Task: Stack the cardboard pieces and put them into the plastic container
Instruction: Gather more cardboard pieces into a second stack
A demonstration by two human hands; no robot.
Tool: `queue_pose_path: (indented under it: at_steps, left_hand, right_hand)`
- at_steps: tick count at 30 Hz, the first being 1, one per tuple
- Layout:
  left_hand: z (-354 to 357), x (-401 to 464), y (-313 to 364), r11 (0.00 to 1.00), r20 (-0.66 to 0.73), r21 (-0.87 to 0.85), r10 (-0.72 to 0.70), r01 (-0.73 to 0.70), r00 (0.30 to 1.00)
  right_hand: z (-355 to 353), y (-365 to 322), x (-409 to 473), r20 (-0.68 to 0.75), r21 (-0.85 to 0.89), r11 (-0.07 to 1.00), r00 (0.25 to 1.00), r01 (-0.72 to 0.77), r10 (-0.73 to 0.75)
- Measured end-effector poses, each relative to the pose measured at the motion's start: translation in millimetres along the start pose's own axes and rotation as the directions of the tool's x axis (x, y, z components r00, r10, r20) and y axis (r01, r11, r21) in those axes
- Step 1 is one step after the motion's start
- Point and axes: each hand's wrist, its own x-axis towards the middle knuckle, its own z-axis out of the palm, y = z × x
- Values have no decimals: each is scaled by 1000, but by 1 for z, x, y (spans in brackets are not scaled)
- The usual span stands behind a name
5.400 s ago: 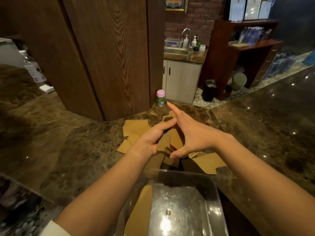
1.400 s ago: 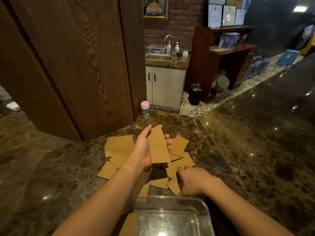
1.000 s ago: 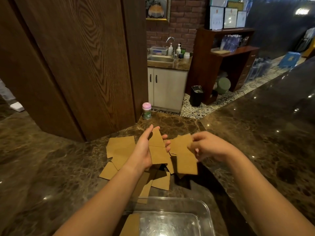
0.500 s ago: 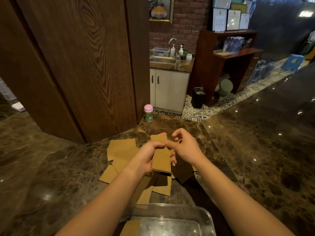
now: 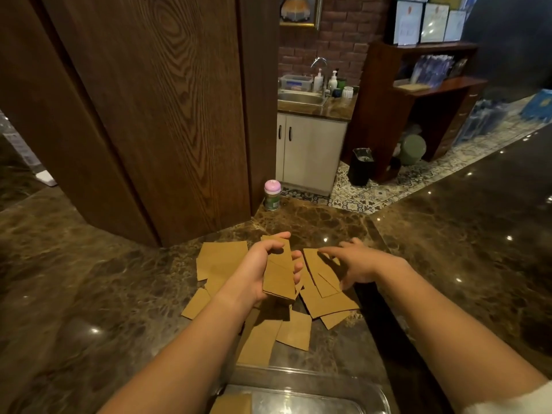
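While the left hand [image 5: 260, 273] grips the stack [image 5: 279, 273], the open right hand [image 5: 355, 264] should pinch one loose piece [image 5: 324, 276] cleanly, then square it on top.

Café or shop service area, dark marble counter [image 5: 448, 249], brick wall [image 5: 343, 31] behind a sink [image 5: 301, 98] with soap bottles [image 5: 318, 80], white cabinet [image 5: 307, 153], wooden shelf [image 5: 418, 94] of packaged goods, framed certificates [image 5: 430, 22], patterned tile floor [image 5: 373, 192], bin [image 5: 361, 167]
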Motion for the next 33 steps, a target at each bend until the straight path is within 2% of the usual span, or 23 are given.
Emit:
queue_pose_path:
  at_steps: [1, 3, 5, 7, 8, 10, 13, 15, 16, 19, 21, 25, 26, 28, 29, 30, 33]
  left_hand:
    - [0, 1, -1, 1000, -17, -6, -1, 1, 1000]
    - [0, 1, -3, 1000, -29, -20, -6, 6, 1000]
    - [1, 1, -4, 999, -10, -28, -20, 19, 1000]
    - [3, 1, -5, 999, -5, -39, -13, 13, 1000]
    - [3, 3, -6, 999, -18, -47, 1, -2, 1000]
    - [6, 6, -7, 998, -44, -50, 40, -42, 998]
    - [12, 9, -7, 995, -24, -12, 102, -102, 995]
    - [15, 9, -7, 994, 26, -2, 105, -105, 994]
    - [17, 9, -7, 996, 50, 5, 88, -88, 995]
    - [23, 6, -8, 999, 59, -22, 25, -24, 998]
    - [25, 5, -9, 997, 69, -70, 35, -30, 997]
    - [18, 9, -10, 990, 25, -113, 89, -85, 996]
    - [14, 11, -10, 988, 6, -105, 114, -113, 993]
    - [7, 14, -9, 984, -44, -97, 143, -147, 989]
    - [4, 13, -8, 982, -78, -113, 145, -153, 986]
    - [0, 14, -7, 979, -107, -134, 142, -156, 984]
    - [-12, 13, -3, 977, -136, -156, 127, -148, 982]
  right_hand:
    - [-1, 2, -1, -26, -29, 999, 999, -20, 19]
    - [-4, 8, -7, -35, 23, 1000, 999, -18, 19]
    - [-9, 13, -14, 17, 153, 988, 1000, 1, -4]
    - [-18, 17, -26, 40, 371, 928, 999, 7, -23]
    - [-24, 17, -33, 28, 520, 854, 999, 11, -30]
    - [-35, 12, -48, -27, 768, 639, 999, 39, -29]
    - [-44, -10, -61, -109, 922, 376, 994, 94, 19]
    - [-43, -31, -64, -157, 945, 293, 987, 143, 22]
    - [-42, -41, -64, -187, 940, 294, 982, 171, 28]
    - [-33, -71, -59, -313, 886, 389, 944, 251, 104]
    - [-26, -86, -53, -364, 864, 430, 915, 263, 172]
    - [-13, -104, -46, -483, 714, 673, 831, 193, 275]
    - [-11, -105, -43, -490, 715, 674, 822, 187, 292]
    - [-12, -96, -38, -448, 804, 565, 814, 187, 369]
    - [-12, -89, -36, -418, 830, 538, 802, 146, 427]
    - [-12, -80, -32, -389, 822, 567, 788, 63, 477]
    - [1, -68, -21, -236, 602, 743, 824, -293, 515]
